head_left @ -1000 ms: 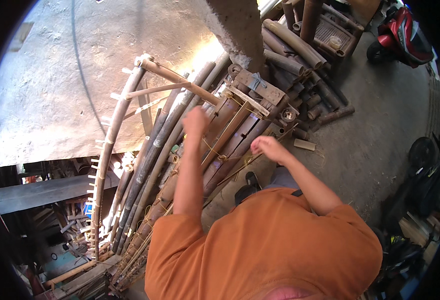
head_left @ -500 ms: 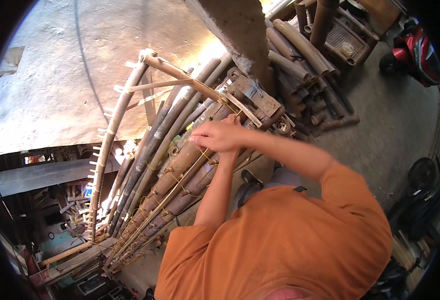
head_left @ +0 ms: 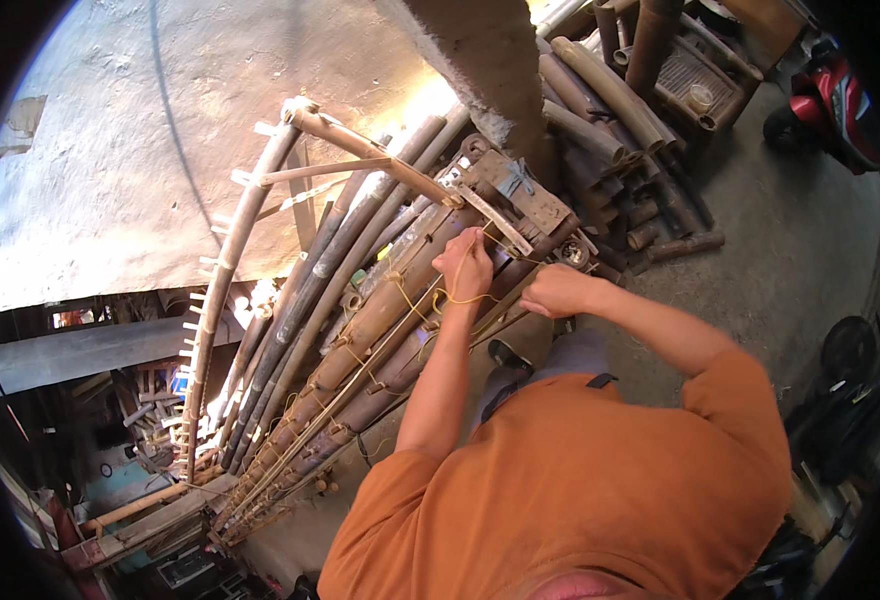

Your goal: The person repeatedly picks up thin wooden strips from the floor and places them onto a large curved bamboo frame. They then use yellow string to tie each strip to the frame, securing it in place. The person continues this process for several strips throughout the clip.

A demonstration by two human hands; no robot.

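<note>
Here the work looks to be at the tying stage: the left hand point(head_left: 465, 265) is closed on a yellow string point(head_left: 430, 300) that runs over a bundle of bamboo poles point(head_left: 380, 320), and the string loops from that fist down along the poles toward their lower ends. The right hand point(head_left: 552, 290) sits just to the right of the left one, curled against the edge of the bundle; its fingers look folded in, though whether they pinch the string or only press a pole I cannot tell. By my reading, the next move calls for keeping the string taut while a turn or knot is drawn snug, with one hand holding tension and the other guiding the loose end. The bundle leans up against a wooden block with metal fittings point(head_left: 515, 195), right above the hands. Left of the bundle stands a curved bamboo frame point(head_left: 230, 260) with short pegs, resting against a rough plaster wall point(head_left: 130, 160). Right of the bundle, beyond a concrete pillar point(head_left: 490, 70), more bamboo pieces point(head_left: 610, 110) are stacked on a bare concrete floor point(head_left: 780, 250), with a red scooter point(head_left: 830, 100) at the far edge.
</note>
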